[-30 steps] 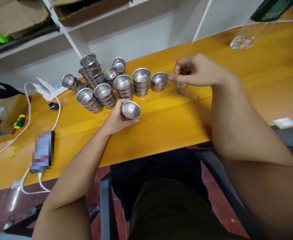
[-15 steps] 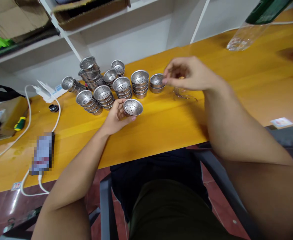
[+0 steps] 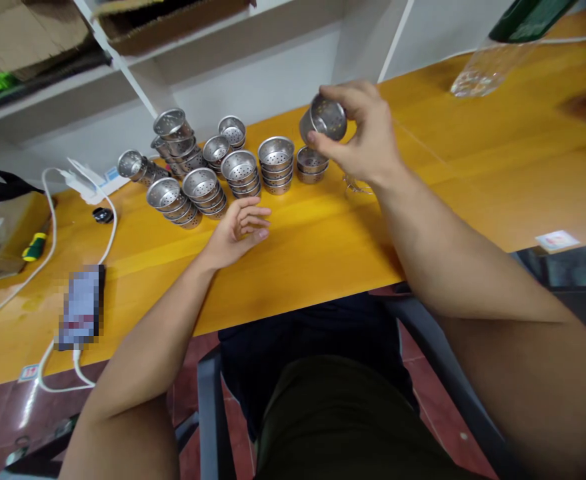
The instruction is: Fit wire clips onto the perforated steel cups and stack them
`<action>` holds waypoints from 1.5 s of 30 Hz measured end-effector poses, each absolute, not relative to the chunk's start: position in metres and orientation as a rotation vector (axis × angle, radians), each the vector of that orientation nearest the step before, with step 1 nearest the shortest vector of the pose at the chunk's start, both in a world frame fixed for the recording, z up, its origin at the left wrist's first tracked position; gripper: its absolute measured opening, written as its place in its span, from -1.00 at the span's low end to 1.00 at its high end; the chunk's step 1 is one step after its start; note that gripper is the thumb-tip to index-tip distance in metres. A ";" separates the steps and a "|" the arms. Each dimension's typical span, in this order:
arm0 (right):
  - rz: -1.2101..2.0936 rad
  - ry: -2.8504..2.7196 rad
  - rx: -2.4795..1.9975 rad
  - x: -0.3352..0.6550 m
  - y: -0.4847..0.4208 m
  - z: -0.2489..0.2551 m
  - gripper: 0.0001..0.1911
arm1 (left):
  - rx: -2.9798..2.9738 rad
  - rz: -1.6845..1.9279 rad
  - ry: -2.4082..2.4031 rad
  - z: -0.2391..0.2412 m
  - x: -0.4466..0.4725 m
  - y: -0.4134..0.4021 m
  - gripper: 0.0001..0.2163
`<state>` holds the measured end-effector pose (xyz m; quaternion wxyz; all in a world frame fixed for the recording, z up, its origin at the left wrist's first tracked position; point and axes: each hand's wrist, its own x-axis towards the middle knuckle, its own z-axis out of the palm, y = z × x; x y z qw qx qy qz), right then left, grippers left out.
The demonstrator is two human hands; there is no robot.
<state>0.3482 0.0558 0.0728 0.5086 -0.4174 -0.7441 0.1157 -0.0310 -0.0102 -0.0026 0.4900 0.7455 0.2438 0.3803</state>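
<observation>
Between the thumb and fingers of my right hand [image 3: 365,130] is a perforated metal cup [image 3: 329,120], tilted and raised over the table. Just below it stands a short stack of similar cups [image 3: 312,167]. My left hand [image 3: 240,230] is empty, its fingers loosely curled and apart, near the front of the stacks. Closest to it are a stack of cups [image 3: 240,173] and another stack [image 3: 204,192]. A taller stack [image 3: 277,163] stands to the right of these. Some thin wire [image 3: 357,187] lies on the table, partly behind my right wrist.
More cup stacks, some leaning, stand at the back left beside a white power strip [image 3: 100,187]. A phone [image 3: 80,307] with a white cable lies at the left. A clear bottle [image 3: 490,70] is at the back right. White shelving [image 3: 257,73] borders the orange table [image 3: 293,267].
The cup that was in my left hand is now in my right hand, lifted back over the short stack. My left hand has let go and stays near its place.
</observation>
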 end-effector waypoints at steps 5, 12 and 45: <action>0.271 -1.957 -1.090 0.357 0.105 0.043 -0.31 | 1.830 0.925 0.621 -0.003 -0.030 -0.009 -0.36; 0.351 -2.000 -1.291 0.359 0.117 0.034 -0.37 | 1.833 0.941 0.652 -0.004 -0.031 -0.008 -0.37; 0.334 -1.719 -1.155 0.334 0.095 0.078 -0.05 | 1.831 0.895 0.712 -0.001 -0.031 -0.010 -0.34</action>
